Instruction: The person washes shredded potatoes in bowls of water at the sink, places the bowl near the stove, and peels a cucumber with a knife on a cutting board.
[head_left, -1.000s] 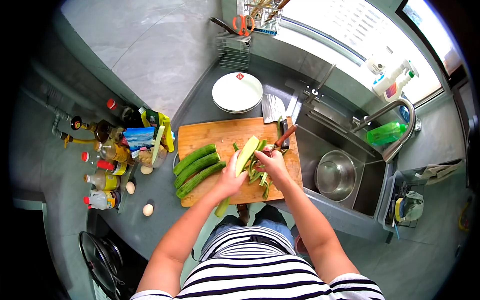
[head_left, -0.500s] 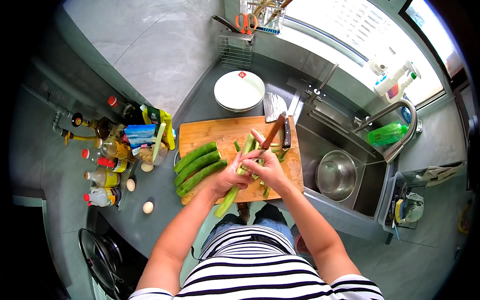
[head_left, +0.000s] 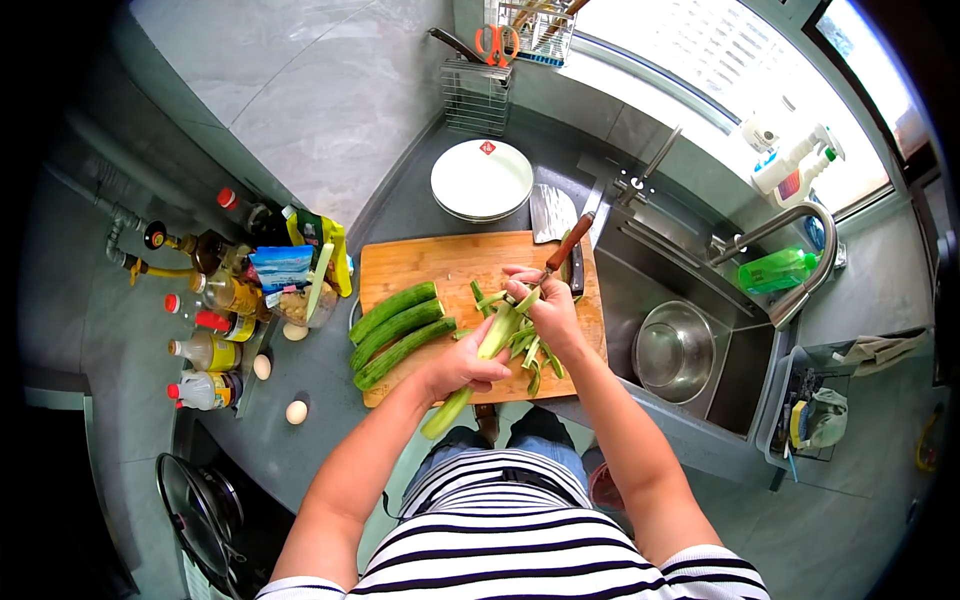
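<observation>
My left hand (head_left: 465,365) is wrapped around a long, pale green, peeled-looking cucumber (head_left: 450,410), held slantwise over the near edge of the wooden cutting board (head_left: 400,262). Close to its far end, my right hand (head_left: 545,308) grips a peeler by its head end. The peeler's brown handle (head_left: 570,242) points up and to the right; its blade is hidden by my fingers. Green peel strips (head_left: 535,358) lie on the board below my right hand. Several dark green cucumbers (head_left: 400,325) rest side by side at the board's left.
A cleaver (head_left: 552,213) lies at the board's far right corner, beside stacked white plates (head_left: 480,180). To the right is the sink (head_left: 625,270) holding a metal pot (head_left: 673,350). Bottles (head_left: 210,355), bags and eggs (head_left: 296,411) stand or lie on the left counter.
My right hand has moved right, toward the cucumber's far end, and the peeler handle has shifted up and right. More peel strips show on the board. My left hand keeps its hold.
</observation>
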